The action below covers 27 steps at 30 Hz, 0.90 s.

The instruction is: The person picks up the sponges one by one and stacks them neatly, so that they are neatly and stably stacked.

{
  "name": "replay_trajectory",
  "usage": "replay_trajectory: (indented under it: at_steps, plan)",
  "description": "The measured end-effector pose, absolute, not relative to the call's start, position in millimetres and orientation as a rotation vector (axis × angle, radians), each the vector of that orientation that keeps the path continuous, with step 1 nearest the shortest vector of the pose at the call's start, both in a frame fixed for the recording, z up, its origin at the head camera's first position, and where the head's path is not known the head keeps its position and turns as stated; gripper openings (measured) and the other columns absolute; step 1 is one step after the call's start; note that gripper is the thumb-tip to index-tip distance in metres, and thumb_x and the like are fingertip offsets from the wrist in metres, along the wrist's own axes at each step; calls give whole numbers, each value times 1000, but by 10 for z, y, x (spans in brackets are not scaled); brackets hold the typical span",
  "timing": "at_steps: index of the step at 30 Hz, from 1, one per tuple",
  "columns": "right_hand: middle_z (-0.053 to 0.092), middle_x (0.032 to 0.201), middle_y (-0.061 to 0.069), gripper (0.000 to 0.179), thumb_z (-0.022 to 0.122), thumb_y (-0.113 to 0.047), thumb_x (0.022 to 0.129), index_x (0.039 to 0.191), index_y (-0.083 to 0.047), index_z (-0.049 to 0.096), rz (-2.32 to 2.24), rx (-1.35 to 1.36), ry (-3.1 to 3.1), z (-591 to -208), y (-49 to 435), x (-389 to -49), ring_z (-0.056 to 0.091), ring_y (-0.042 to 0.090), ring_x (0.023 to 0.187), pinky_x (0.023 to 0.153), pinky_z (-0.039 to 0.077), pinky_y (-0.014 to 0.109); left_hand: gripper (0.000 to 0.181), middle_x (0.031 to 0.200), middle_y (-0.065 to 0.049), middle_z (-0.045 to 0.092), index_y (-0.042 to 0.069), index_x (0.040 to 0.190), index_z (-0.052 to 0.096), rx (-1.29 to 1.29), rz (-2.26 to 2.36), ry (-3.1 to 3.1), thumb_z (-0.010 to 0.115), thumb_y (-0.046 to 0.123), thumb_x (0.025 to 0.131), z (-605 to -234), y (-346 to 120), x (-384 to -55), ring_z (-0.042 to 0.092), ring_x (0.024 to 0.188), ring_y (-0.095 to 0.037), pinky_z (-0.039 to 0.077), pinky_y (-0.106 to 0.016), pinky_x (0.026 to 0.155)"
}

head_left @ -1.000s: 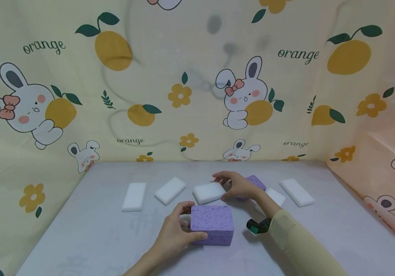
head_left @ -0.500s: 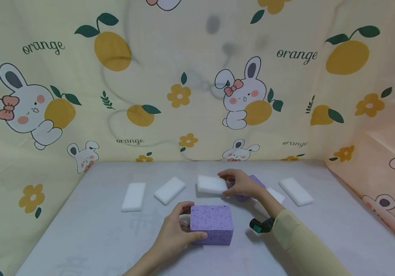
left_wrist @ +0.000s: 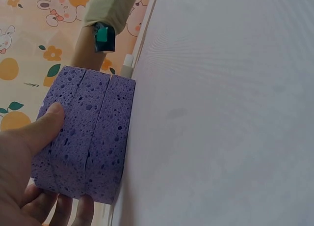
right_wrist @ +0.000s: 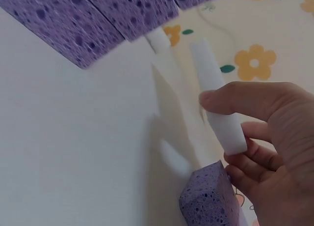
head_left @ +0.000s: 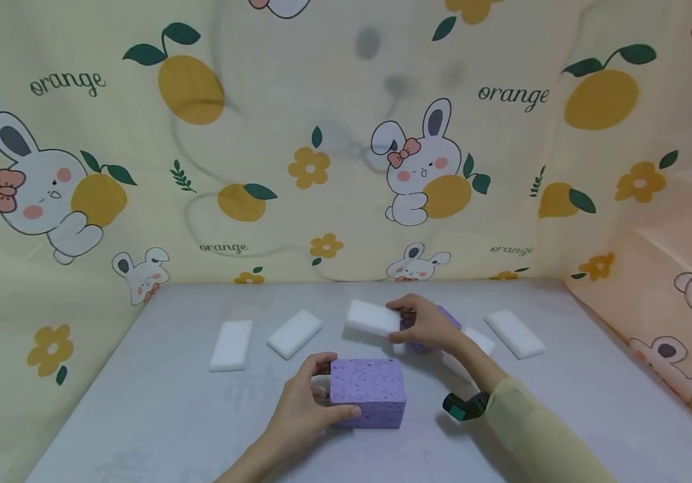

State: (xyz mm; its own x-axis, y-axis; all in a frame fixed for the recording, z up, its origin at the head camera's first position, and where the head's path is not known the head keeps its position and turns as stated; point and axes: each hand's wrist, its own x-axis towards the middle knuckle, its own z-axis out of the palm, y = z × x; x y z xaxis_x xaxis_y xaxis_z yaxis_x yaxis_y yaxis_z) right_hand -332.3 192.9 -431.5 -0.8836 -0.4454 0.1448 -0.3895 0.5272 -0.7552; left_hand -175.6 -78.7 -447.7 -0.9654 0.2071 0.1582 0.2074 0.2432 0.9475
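Observation:
My left hand (head_left: 303, 406) grips a stack of purple speckled sponges (head_left: 366, 382) at its left end, thumb on the near side and fingers behind. Three layers show in the left wrist view, where the stack (left_wrist: 91, 132) stands on the white table. Farther back, my right hand (head_left: 433, 327) pinches one end of a white sponge (head_left: 371, 317), which hangs tilted above the table. In the right wrist view the thumb lies on one face of this white sponge (right_wrist: 216, 100), fingers on the other. Another purple sponge (head_left: 451, 316) sits partly hidden behind the right hand.
Two white sponges, one far left (head_left: 231, 345) and one angled beside it (head_left: 294, 333), lie on the table (head_left: 170, 416). To the right are another white sponge (head_left: 515, 333) and one partly covered by the right forearm (head_left: 478, 342). A patterned cloth (head_left: 309, 100) rises behind.
My right hand has taken the white sponge off the table, raising it and shifting it slightly right, with its left end tipping up. The left hand stays on the purple stack.

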Motion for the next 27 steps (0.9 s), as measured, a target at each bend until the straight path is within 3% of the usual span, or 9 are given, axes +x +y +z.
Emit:
replay_trajectory:
  at_steps: [9,18,27]
  plan:
    - [60,120,13,61,87,-20,75,127,0,63,-1401,-737,2680,-4296,1939,-3122,60,31,110,96,49,47,86,126,-10,57,11,140,46,-412,-1868,-2483,91,26,69,-4489,-829,-1769,61,82,-22,54,-30,69]
    - [62,115,7,59,87,-29,75,125,-5,66,-1452,-766,2705,-4304,2030,-2933,62,23,104,92,52,41,85,125,-9,57,10,140,45,-442,-1905,-2452,91,24,70,-4493,-801,-1760,61,82,-21,54,-30,70]
    - [58,117,10,54,85,-17,79,126,-3,63,-1586,-755,2645,-4208,2019,-2629,59,25,102,91,51,48,85,125,-10,57,8,140,45,-436,-1901,-2458,91,26,70,-4512,-801,-1752,62,81,-21,54,-29,68]
